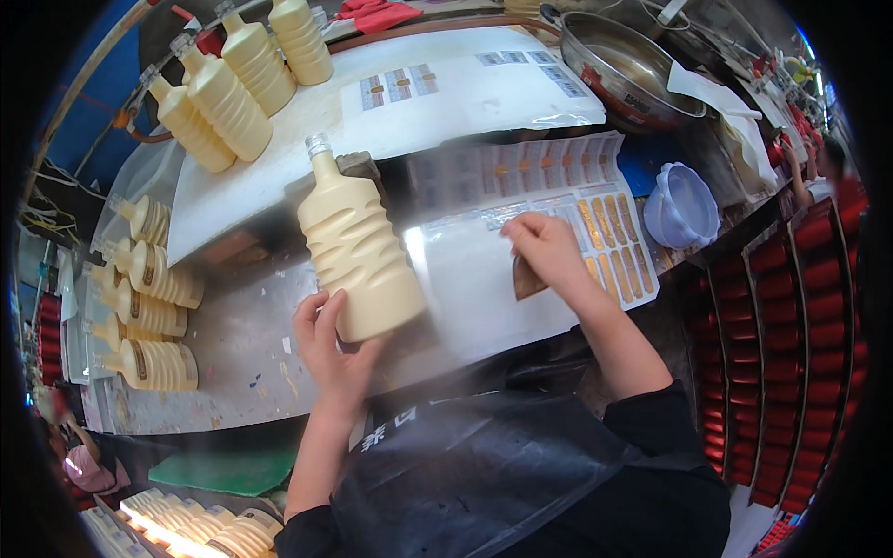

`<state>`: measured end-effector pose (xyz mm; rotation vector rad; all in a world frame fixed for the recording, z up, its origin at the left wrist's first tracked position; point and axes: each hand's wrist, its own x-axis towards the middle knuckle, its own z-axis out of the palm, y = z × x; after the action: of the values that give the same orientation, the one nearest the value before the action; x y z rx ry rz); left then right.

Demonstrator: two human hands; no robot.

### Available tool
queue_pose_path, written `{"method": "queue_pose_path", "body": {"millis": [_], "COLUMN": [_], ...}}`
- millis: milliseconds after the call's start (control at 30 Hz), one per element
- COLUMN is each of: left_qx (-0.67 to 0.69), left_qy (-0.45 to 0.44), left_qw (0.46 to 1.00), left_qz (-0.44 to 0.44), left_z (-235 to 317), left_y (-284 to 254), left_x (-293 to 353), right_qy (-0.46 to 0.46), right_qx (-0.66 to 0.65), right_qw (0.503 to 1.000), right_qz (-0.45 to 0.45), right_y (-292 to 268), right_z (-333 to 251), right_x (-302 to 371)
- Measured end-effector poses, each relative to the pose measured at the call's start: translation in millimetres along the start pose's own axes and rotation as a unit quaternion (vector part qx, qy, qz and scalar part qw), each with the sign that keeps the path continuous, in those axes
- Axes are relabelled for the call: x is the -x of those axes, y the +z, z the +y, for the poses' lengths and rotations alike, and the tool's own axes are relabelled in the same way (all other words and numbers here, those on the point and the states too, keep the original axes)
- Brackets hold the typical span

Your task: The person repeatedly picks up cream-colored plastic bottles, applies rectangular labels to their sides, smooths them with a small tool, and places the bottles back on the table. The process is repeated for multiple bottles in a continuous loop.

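Note:
A cream bottle (pixel 358 246) with a wavy, dented body and a clear neck lies at the middle of the bench. Its neck end is by a dark block (pixel 358 167). My left hand (pixel 330 339) grips the bottle at its base, thumb and fingers round the lower edge. Over the label sheets, my right hand (pixel 549 251) is closed, with a small flat brown piece (pixel 528 281) sticking out below the palm. Whether its fingertips also pinch a label cannot be made out. Beneath that hand lies a sheet of gold strip labels (pixel 614 242).
Cream bottles (pixel 228 107) stand at the back left; several labelled ones (pixel 158 363) lie at the left edge. A white board (pixel 279 149) carries small label sheets (pixel 400 84). A metal basin (pixel 623 70) and a lilac bowl (pixel 682 206) sit right. Red stacked rows (pixel 781 353) stand beyond.

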<state>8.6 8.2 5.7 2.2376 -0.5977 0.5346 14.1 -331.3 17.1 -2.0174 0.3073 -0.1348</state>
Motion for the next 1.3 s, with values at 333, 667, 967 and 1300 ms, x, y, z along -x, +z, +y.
{"method": "queue_pose_path", "body": {"millis": [333,667,967,1300], "left_qx": [-0.011,0.021,0.036,0.003], "left_qy": [-0.015,-0.045,-0.044,-0.023], "left_qw": [1.000,0.999,0.998,1.000], "left_qz": [-0.009,-0.021,-0.015,-0.006], "left_z": [-3,-7,2,6], "left_y": [1,0,-2,-2], "left_x": [-3,3,3,7], "right_qy": [-0.260,-0.254,-0.314,-0.060], "right_qx": [0.387,0.453,0.412,0.258], "right_qw": [0.869,0.841,0.843,0.951], "right_qz": [0.165,0.150,0.145,0.162], "right_y": [-12,-17,-24,-95], "right_z": [13,16,12,30], "right_x": [-87,-100,-92,34]}}
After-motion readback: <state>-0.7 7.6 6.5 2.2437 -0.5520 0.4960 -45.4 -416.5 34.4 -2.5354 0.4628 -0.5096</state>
